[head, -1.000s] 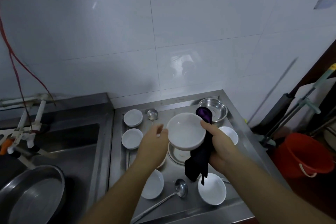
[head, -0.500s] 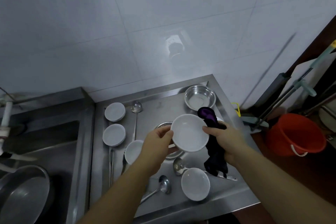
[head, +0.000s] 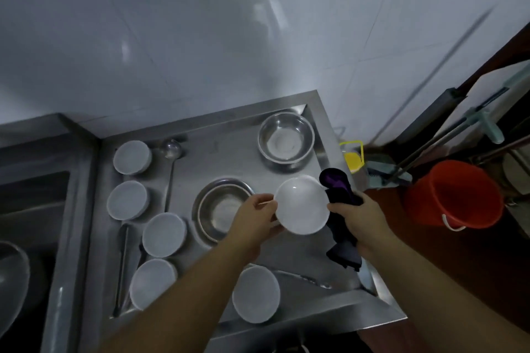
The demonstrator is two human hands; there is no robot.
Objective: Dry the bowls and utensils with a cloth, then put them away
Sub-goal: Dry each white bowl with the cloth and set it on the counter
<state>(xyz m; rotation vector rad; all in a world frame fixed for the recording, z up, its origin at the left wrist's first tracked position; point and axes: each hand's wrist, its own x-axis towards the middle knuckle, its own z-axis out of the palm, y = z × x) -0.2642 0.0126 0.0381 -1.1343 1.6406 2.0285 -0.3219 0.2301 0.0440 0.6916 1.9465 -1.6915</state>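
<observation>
My left hand [head: 253, 219] grips the left rim of a white bowl [head: 301, 205], held up over the steel drainboard [head: 218, 152]. My right hand [head: 360, 216] holds a dark purple cloth [head: 339, 198] against the bowl's right rim; the cloth hangs down below the hand. Several more white bowls lie on the drainboard, among them one at the back left [head: 132, 157] and one at the front [head: 256, 293]. Two steel bowls sit there too, one at the back right [head: 286, 139] and one in the middle [head: 220, 209]. A ladle [head: 171, 152] lies beside the left bowls.
A sink [head: 31, 203] with a steel basin [head: 11, 278] lies to the left. A red bucket [head: 454, 195] stands on the floor at the right, beside mop handles [head: 430, 152] and a yellow item [head: 353, 159]. A tiled wall [head: 229, 37] rises behind the drainboard.
The camera has tilted down and to the right, so the counter looks shifted left. Both hands with the bowl and cloth have moved to the right over the drainboard.
</observation>
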